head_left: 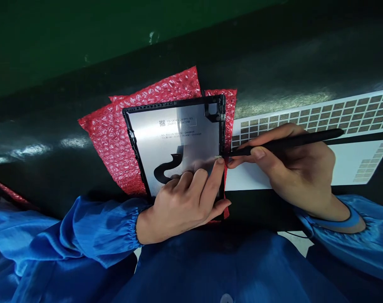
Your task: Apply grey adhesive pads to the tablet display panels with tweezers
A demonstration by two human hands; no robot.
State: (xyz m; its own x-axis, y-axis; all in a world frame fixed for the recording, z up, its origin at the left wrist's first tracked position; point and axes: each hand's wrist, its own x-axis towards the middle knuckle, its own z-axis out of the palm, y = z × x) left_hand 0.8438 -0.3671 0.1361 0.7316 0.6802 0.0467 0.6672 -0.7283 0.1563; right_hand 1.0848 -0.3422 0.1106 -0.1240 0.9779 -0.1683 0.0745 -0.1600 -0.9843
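Note:
A tablet display panel (150,147) with a silvery back and black frame lies in front of me, with printed codes and a black flex cable (161,170) on it. My left hand (188,198) rests over its lower part, fingers stretched out. The index fingertip touches the right edge beside a small pale piece (218,156). Between thumb and fingers, my right hand (292,168) grips slim black tweezers (282,144); their tip meets the panel's right edge close to that fingertip. The panel's lower end is hidden by my left hand.
Red bubble wrap (109,147) lies under the panel. A white sheet with rows of small grey-brown stickers (305,118) spreads to the right, partly beneath my right hand. A second white sheet (345,164) lies nearer. The dark work mat (52,126) runs to a green surface (68,38) behind.

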